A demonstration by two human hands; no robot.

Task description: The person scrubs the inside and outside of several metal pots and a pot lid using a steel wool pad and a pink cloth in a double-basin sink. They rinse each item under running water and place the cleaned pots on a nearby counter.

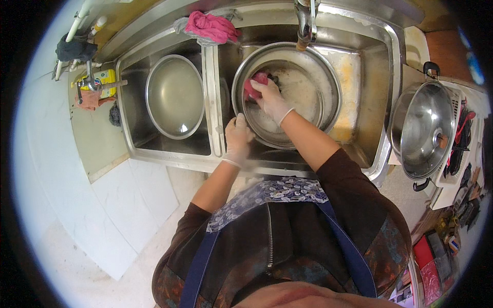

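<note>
A large round stainless steel basin point(336, 96) sits in the right sink bowl, with whitish, sudsy water in it. Inside it shows a smaller round edge; I cannot tell whether this is a second vessel or the basin's own floor. My right hand point(272, 101), in a thin clear glove, presses a pink scrubbing cloth point(252, 89) against the inner left side. Something dark point(274, 80) shows just beyond the fingers. My left hand point(238, 136), gloved too and slightly blurred, grips the basin's near left rim.
In the left sink bowl point(131, 115) stands a metal basin point(175, 96) of cloudy water. The faucet point(304, 27) overhangs the working basin. A pink cloth point(212, 27) drapes the divider's back. On the right stands a two-handled wok-like pan point(425, 131) beside a utensil rack point(458, 142).
</note>
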